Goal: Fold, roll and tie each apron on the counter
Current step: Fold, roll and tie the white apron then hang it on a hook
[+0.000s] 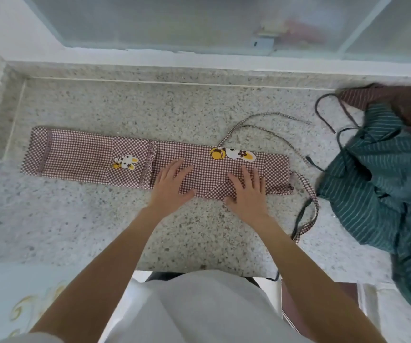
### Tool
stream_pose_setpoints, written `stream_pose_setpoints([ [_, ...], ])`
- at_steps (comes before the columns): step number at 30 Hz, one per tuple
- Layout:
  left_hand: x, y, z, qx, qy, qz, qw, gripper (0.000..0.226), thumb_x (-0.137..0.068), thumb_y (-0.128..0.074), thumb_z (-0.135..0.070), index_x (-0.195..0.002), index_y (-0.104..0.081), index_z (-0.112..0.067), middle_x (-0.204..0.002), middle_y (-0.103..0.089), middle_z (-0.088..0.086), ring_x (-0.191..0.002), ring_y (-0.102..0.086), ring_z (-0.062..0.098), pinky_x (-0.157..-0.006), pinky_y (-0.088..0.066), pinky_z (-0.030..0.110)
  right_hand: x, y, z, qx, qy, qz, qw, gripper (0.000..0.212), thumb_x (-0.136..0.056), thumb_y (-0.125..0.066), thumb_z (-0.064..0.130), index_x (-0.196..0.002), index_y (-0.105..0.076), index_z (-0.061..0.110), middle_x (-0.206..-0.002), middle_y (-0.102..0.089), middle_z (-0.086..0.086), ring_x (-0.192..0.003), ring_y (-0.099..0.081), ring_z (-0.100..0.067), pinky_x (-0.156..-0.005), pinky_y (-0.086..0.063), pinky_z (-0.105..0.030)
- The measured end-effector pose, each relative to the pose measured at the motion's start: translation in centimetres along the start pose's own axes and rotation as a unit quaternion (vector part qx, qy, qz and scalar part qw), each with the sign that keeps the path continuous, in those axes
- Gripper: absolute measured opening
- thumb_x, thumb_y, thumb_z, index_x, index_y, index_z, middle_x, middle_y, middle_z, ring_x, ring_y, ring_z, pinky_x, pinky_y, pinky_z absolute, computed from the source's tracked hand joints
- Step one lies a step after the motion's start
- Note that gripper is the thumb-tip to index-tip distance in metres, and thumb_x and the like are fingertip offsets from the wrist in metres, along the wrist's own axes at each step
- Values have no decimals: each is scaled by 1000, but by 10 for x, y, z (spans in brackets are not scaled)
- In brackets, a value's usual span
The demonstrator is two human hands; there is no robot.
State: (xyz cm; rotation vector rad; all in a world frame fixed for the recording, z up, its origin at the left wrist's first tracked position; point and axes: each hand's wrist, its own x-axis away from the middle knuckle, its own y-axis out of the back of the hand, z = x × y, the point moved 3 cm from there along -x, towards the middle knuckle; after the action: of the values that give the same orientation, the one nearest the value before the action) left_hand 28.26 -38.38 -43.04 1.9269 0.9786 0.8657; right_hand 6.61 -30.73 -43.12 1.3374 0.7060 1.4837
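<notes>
From my head camera, looking down, the checked apron [95, 157] lay folded into one long narrow strip across the speckled stone counter [100, 226], running left to right. A small rabbit print sat on its left half and a larger one near its right end, at the far edge of the strip.

My left hand [172, 183] rested flat on the strip just right of its middle, fingers straight and spread, gripping nothing. My right hand [247, 191] lay flat beside it toward the right end, fingers likewise straight and a little apart, the palm pressing the near edge of the cloth where a diagonal fold showed.

The apron's checked ties [308, 191] trailed loose from the right end: two curved away over the counter toward the back, and another looped down toward the near edge.

Just beyond those ties, on the right of the counter, a green striped apron [377, 184] lay crumpled, with a brown striped apron [362, 95] bunched behind it. Their dark ties [323, 112] sprawled on the stone.
</notes>
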Motion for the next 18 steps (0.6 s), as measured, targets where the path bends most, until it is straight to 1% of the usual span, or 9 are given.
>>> stream_pose_setpoints([
  [2,17,21,18,57,-7,-84,995,57,-85,-46,-52,-132,-49,-20,-142,-42,4,-131,-35,23,-107,-33,43,4,12,10,-19,8,-28,999,64,-86,-60,39,-142,-36,20,-155,-20,-11,-142,-10,-39,-113,-6,-56],
  [5,46,55,63,124,57,-181,974,37,-87,-60,-24,-123,-57,-16,-129,-53,4,-120,-45,21,-98,-39,33,5,23,50,-57,75,-75,993,54,-88,-60,32,-136,-44,12,-149,-33,-14,-138,-25,-39,-111,-23,-56],
  [7,63,72,98,166,113,-234,951,32,-85,-62,-8,-117,-60,-15,-121,-58,2,-113,-52,20,-95,-44,35,-1,30,94,-84,126,-98,984,50,-89,-57,26,-135,-45,10,-145,-37,-15,-135,-30,-37,-108,-31,-54],
  [8,76,85,126,175,141,-260,939,32,-85,-61,-4,-115,-61,-14,-118,-60,2,-111,-54,20,-94,-46,38,-7,29,132,-97,149,-105,979,49,-89,-56,23,-135,-44,11,-145,-38,-14,-134,-33,-34,-108,-33,-51],
  [9,78,88,138,186,170,-274,928,31,-85,-61,-3,-114,-61,-13,-116,-61,3,-108,-55,21,-93,-47,40,-11,32,149,-106,160,-109,975,49,-90,-57,21,-136,-44,11,-144,-39,-13,-132,-35,-31,-108,-34,-47],
  [11,88,100,179,196,234,-284,909,32,-85,-62,-4,-116,-60,-11,-118,-60,7,-109,-55,25,-93,-46,44,-19,30,203,-107,190,-130,967,46,-88,-59,18,-132,-48,11,-140,-45,-12,-127,-43,-29,-104,-37,-41],
  [14,95,125,247,194,286,-279,896,37,-82,-64,-7,-119,-57,-11,-122,-57,11,-113,-50,28,-96,-44,46,-38,6,266,-67,194,-119,971,34,-80,-68,16,-113,-61,8,-129,-55,-13,-117,-53,-32,-96,-47,-47],
  [16,95,140,278,191,289,-274,897,40,-79,-65,-6,-119,-56,-12,-121,-56,12,-112,-50,28,-97,-43,45,-48,-11,279,-18,166,-89,982,26,-78,-70,18,-101,-66,7,-128,-57,-14,-118,-52,-35,-96,-46,-52],
  [18,92,148,299,177,290,-246,908,43,-81,-65,-7,-122,-54,-10,-126,-51,15,-115,-47,29,-98,-41,42,-47,-24,275,27,142,-79,986,20,-77,-70,19,-93,-68,7,-128,-56,-15,-118,-52,-37,-96,-44,-51],
])
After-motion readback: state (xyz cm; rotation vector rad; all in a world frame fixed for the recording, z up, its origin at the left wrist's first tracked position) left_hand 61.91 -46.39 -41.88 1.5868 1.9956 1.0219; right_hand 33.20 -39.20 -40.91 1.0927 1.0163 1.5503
